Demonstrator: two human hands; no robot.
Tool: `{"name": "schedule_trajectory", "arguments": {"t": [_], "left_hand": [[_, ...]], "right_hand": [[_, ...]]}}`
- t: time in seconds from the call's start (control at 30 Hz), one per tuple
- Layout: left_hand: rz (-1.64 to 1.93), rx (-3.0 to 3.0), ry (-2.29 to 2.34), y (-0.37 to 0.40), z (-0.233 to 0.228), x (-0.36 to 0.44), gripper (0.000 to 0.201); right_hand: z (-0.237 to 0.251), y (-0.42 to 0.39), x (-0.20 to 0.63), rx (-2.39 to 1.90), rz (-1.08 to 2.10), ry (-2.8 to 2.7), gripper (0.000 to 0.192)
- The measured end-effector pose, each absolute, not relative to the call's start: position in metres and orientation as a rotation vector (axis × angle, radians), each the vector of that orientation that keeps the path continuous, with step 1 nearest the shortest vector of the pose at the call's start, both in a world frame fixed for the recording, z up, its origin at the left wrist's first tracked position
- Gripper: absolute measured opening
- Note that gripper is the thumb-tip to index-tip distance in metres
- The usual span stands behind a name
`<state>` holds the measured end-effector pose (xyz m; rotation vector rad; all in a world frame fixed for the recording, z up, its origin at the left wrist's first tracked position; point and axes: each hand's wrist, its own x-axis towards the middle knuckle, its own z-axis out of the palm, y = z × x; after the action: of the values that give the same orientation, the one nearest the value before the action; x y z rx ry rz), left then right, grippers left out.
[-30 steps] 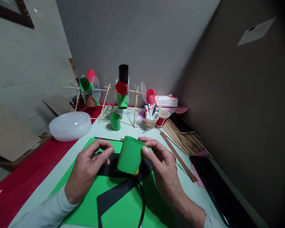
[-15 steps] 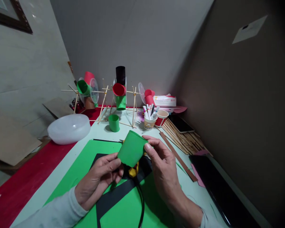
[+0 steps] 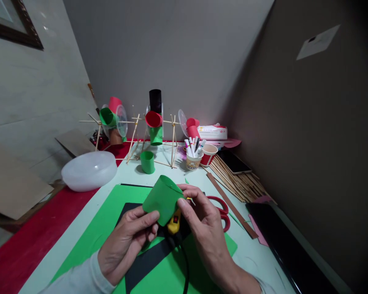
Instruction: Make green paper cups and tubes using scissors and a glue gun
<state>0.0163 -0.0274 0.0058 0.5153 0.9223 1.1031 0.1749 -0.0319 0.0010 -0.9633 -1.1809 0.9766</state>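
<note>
Between my two hands I hold a green paper tube (image 3: 162,199), tilted, above the table. My left hand (image 3: 131,230) grips its lower left edge, thumb on the outside. With thumb and fingers, my right hand (image 3: 202,220) pinches its right rim. Below the tube is a yellow and black tool with a cord, probably a glue gun (image 3: 174,223), partly hidden. It lies over black paper (image 3: 147,261) and green sheets (image 3: 88,241). Red-handled scissors (image 3: 223,210) lie beside my right hand, their blades hidden.
Stick frames (image 3: 173,143) carry clear discs with coloured paper tubes at the back. A small green tube (image 3: 147,162) stands before them. Around are a cup of markers (image 3: 193,160), a red-white cup (image 3: 209,154), wooden sticks (image 3: 236,179), a brown strip (image 3: 230,204), a white translucent bowl (image 3: 88,170) and a long black object (image 3: 288,241).
The green tube and both hands have shifted slightly left and down in view. The red scissor handles now show beside my right hand. Both hands still grip the tube.
</note>
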Motion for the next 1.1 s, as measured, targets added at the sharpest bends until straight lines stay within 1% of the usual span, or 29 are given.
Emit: {"name": "schedule_trajectory", "arguments": {"t": [0.07, 0.2, 0.27, 0.43, 0.63, 0.73, 0.87, 1.0, 1.07, 1.1], "left_hand": [[1.132, 0.491, 0.921, -0.027, 0.007, 0.017, 0.033], [1.172, 0.445, 0.952, -0.026, 0.007, 0.017, 0.025], [1.181, 0.427, 0.974, -0.026, 0.007, 0.017, 0.024], [1.210, 0.404, 1.045, -0.025, 0.009, 0.019, 0.030], [1.201, 0.510, 1.073, -0.026, 0.009, 0.017, 0.030], [1.170, 0.601, 1.053, -0.028, 0.008, 0.014, 0.036], [1.131, 0.662, 1.058, -0.029, 0.007, 0.016, 0.041], [1.136, 0.750, 1.027, -0.029, 0.007, 0.013, 0.037], [1.226, 0.812, 1.002, -0.032, 0.000, 0.000, 0.033], [1.246, 0.818, 1.027, -0.035, -0.008, -0.010, 0.028]], "right_hand": [[0.001, -0.033, 0.174, -0.961, 0.974, -1.195, 0.010], [0.001, -0.035, 0.174, -0.961, 0.994, -1.205, 0.013], [0.001, -0.037, 0.175, -0.962, 1.016, -1.196, 0.013], [0.003, -0.040, 0.176, -0.966, 1.029, -1.212, 0.015], [0.003, -0.039, 0.176, -0.948, 1.075, -1.205, 0.018], [0.003, -0.038, 0.176, -0.981, 1.052, -1.192, 0.021], [0.004, -0.034, 0.176, -1.016, 1.028, -1.141, 0.020], [0.005, -0.027, 0.178, -1.004, 1.035, -1.074, 0.023], [0.004, -0.023, 0.180, -0.992, 1.036, -1.039, 0.024], [0.004, -0.022, 0.181, -0.985, 1.036, -1.024, 0.024]]}}
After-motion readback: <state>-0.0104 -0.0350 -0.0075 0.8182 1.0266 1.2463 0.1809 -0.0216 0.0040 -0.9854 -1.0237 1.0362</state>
